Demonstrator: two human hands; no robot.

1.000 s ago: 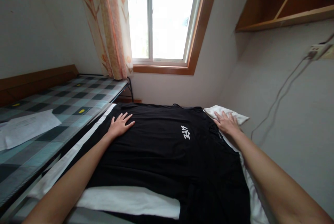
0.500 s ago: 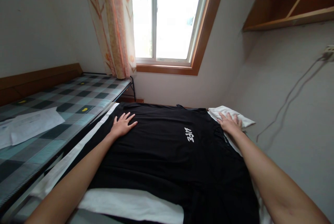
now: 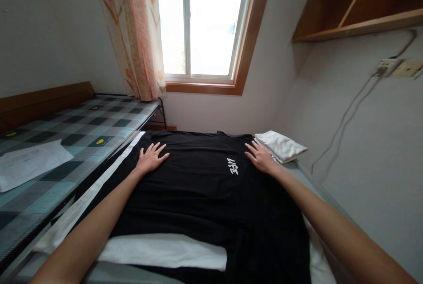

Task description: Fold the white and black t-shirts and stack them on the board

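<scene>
A black T-shirt (image 3: 194,178) with a small white print lies spread out in front of me, over white fabric (image 3: 165,251) that shows along its left and near edges. My left hand (image 3: 151,159) rests flat on the shirt's far left part, fingers spread. On the shirt's far right, beside the print, lies my right hand (image 3: 261,157), its fingers also apart. Just beyond that hand is a folded white cloth (image 3: 280,145). Neither hand grips anything.
At left stands a bed with a checkered mattress (image 3: 115,123) and papers (image 3: 35,162) on it. A curtain (image 3: 139,32) hangs by the window (image 3: 211,19). A wooden shelf (image 3: 360,24) and a socket (image 3: 388,68) with a cable are on the right wall.
My right hand has come off the white cloth and moved left and inward onto the black T-shirt. My left hand stays at the same spot on the shirt. The view has turned slightly right.
</scene>
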